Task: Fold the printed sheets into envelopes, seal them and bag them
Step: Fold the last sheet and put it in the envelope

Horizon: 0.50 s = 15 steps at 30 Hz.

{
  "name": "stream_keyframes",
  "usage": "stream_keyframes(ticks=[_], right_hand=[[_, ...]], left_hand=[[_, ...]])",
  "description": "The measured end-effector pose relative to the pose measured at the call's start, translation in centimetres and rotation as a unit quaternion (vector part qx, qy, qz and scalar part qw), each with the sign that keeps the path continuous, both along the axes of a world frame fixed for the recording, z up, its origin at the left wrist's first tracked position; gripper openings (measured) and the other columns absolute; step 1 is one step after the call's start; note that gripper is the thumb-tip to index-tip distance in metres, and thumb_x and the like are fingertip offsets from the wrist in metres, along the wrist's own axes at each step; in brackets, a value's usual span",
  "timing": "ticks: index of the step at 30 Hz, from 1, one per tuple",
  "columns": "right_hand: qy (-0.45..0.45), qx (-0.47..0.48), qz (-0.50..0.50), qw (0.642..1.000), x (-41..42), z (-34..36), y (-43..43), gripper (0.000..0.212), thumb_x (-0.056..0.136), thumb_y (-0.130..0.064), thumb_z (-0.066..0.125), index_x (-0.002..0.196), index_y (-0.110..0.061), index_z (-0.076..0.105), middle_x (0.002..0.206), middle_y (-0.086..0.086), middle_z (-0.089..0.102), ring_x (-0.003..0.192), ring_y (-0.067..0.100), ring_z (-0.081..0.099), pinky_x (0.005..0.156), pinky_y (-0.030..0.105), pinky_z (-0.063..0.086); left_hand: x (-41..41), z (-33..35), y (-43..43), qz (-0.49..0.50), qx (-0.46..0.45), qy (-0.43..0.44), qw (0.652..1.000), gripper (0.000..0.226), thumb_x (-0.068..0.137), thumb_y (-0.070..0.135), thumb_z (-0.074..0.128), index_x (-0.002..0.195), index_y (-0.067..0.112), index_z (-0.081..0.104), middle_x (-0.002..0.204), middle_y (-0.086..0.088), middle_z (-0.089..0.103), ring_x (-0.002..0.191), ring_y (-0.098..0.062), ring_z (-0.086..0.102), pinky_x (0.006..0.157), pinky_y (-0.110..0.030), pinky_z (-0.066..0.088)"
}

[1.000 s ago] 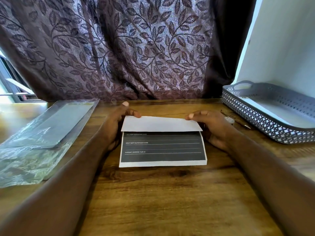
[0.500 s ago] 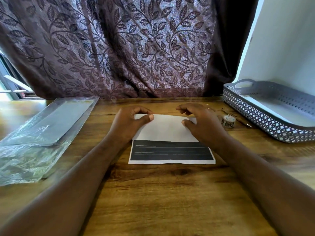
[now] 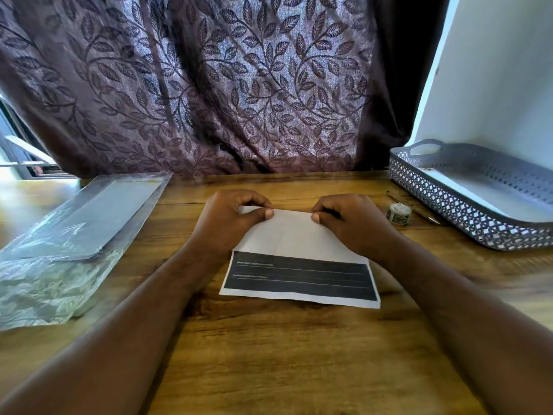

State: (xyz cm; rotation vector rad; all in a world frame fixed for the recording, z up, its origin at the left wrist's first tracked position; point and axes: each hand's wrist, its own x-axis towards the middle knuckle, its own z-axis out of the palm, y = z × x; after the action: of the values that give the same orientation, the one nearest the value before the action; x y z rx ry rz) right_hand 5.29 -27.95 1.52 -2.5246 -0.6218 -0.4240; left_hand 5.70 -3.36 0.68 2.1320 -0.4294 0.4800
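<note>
Sheet [image 3: 299, 265]: printed, on the table [image 3: 269, 354] centre, white upper part folded down over the dark printed band. Left hand [image 3: 230, 223]: fingers curled, thumb pinching the fold's far left corner. Right hand [image 3: 353, 226]: fingers curled, thumb pinching the far right corner. Bags [image 3: 68, 235]: clear plastic, left. Tape roll [image 3: 398, 214]: right, beside the grey basket [image 3: 449, 199]. Curtain [image 3: 209, 85]: leaf-patterned, behind.

The white paper sheet [image 3: 299, 244] with a black printed panel lies flat on the wooden table [image 3: 284, 354]. Its blank upper part is folded down over the print, leaving a black band with thin white lines nearest. The left hand [image 3: 230, 223] and right hand [image 3: 354, 227] pinch its far edge. Crumpled clear plastic bags [image 3: 59, 250] lie well apart on the left.
</note>
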Motion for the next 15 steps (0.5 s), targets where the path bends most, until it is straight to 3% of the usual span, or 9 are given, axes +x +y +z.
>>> stream_keyframes(ticks=[4,11,15], right_hand=[[0.063,0.022,-0.028,0.997,0.8,0.0,-1.6,0.011,0.097,-0.026,0.064,0.095,-0.022,0.074,0.093,-0.006,0.071,0.087,0.011,0.063,0.068,0.024,0.045],[0.105,0.107,-0.037,0.988,1.5,-0.3,-2.7,0.007,0.095,-0.021,0.068,0.096,-0.019,0.075,0.091,-0.008,0.072,0.082,0.003,0.063,0.065,0.019,0.045],[0.121,0.156,-0.014,0.98,1.2,-0.5,-2.7,0.007,0.094,-0.015,0.069,0.094,-0.021,0.074,0.091,-0.007,0.074,0.077,0.0,0.066,0.063,0.007,0.047]], left_hand=[[0.5,0.2,1.1,0.019,0.011,0.002,1.0,0.007,0.083,0.023,0.08,0.083,0.03,0.077,0.087,0.019,0.074,0.085,0.001,0.067,0.08,-0.025,0.051],[0.5,0.2,1.7,0.044,-0.002,0.015,0.999,0.007,0.082,0.023,0.081,0.08,0.029,0.076,0.086,0.017,0.074,0.079,0.003,0.066,0.072,-0.022,0.049],[0.9,0.3,2.4,0.046,-0.035,0.023,0.998,0.004,0.08,0.019,0.082,0.081,0.022,0.079,0.087,0.01,0.077,0.085,-0.011,0.071,0.085,-0.036,0.055]])
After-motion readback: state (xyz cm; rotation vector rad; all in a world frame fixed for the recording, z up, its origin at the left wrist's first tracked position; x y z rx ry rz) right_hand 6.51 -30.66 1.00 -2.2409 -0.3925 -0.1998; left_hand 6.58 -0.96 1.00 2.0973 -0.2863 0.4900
